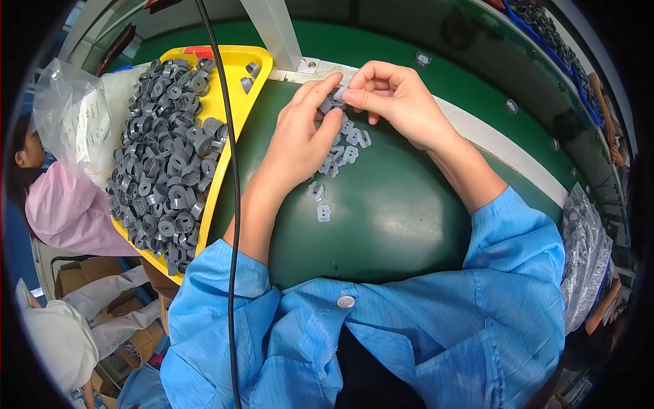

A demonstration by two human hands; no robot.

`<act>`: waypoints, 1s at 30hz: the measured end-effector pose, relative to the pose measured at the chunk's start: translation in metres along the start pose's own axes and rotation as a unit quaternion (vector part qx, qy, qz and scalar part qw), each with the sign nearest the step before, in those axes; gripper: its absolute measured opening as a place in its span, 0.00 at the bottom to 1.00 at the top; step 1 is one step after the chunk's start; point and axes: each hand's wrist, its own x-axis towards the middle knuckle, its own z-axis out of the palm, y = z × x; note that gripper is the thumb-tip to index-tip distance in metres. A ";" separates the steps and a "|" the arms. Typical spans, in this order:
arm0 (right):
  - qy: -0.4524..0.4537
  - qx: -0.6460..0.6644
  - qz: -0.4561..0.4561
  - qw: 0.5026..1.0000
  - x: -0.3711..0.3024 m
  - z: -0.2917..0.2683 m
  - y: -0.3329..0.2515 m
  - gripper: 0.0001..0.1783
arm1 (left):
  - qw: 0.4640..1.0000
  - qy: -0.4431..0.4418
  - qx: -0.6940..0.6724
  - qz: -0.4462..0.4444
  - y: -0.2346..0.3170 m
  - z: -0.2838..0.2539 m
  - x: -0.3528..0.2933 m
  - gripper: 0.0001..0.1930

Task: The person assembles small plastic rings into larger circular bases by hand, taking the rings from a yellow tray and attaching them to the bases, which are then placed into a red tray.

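Note:
Over the green work surface my two hands meet near its far edge. Between the thumb and fingers of my left hand is a dark grey plastic part, partly covered by the fingers. Thumb and forefinger of my right hand pinch a small pale grey plate, which touches or nearly touches the dark part. Below my hands lie several loose, notched translucent plates in a loose trail, with a single plate nearest me.
A yellow tray heaped with dark grey plastic parts stands at left. A black cable hangs in front of it. Beyond a pale rail runs a green belt with scattered small parts. A person in pink sits at left.

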 end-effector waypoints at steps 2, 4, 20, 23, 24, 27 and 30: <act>0.010 0.079 0.057 0.995 -0.003 -0.003 0.002 0.08 | 1.000 -0.019 -0.002 -0.001 0.003 0.000 -0.001 0.21; 0.028 0.106 0.040 0.993 -0.001 -0.001 0.003 0.08 | 0.999 0.016 0.009 0.033 0.001 0.004 0.001 0.21; 0.167 -0.265 -0.167 0.935 -0.006 0.006 -0.005 0.12 | 0.961 0.179 0.135 0.163 0.003 0.016 0.001 0.19; 0.034 0.080 0.007 0.996 -0.003 0.006 -0.006 0.14 | 0.966 0.190 0.062 0.163 -0.003 0.021 0.001 0.20; 0.010 0.115 0.026 0.993 -0.003 0.003 -0.005 0.12 | 0.966 0.190 0.061 0.163 -0.001 0.023 0.001 0.20; -0.023 0.154 0.029 0.987 -0.001 -0.005 0.003 0.11 | 0.975 0.174 0.037 0.132 0.003 0.021 -0.001 0.20; -0.046 0.175 0.059 0.982 0.001 -0.009 0.006 0.12 | 0.973 0.128 0.118 0.153 0.001 0.015 -0.003 0.22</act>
